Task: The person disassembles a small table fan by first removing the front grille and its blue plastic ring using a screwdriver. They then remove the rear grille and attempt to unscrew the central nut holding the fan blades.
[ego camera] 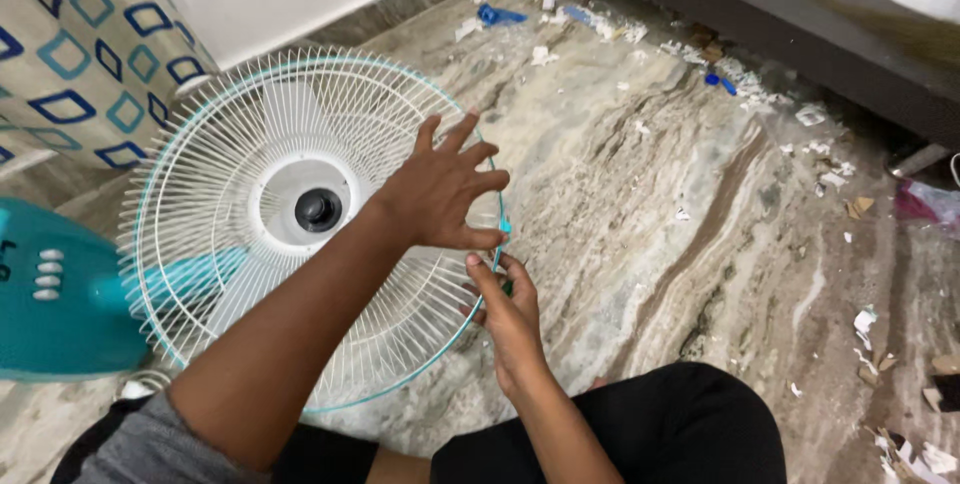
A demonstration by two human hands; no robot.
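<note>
A table fan lies tilted on the marble floor, its white wire grill (250,124) with a teal rim facing up. A black hub (318,210) sits at its centre, and the teal base with white buttons (50,304) is at the left. My left hand (445,189) is spread flat over the grill's right side, fingers apart, thumb by a small teal clip (505,228) on the rim. My right hand (505,309) is just below it, fingers pinched on the teal rim near that clip.
Paper scraps and blue bits (600,24) litter the floor along the far edge and at the right. A dark furniture base (800,24) runs across the top right. A patterned cloth (80,44) hangs at the upper left. My knee in black trousers (680,424) is at the bottom.
</note>
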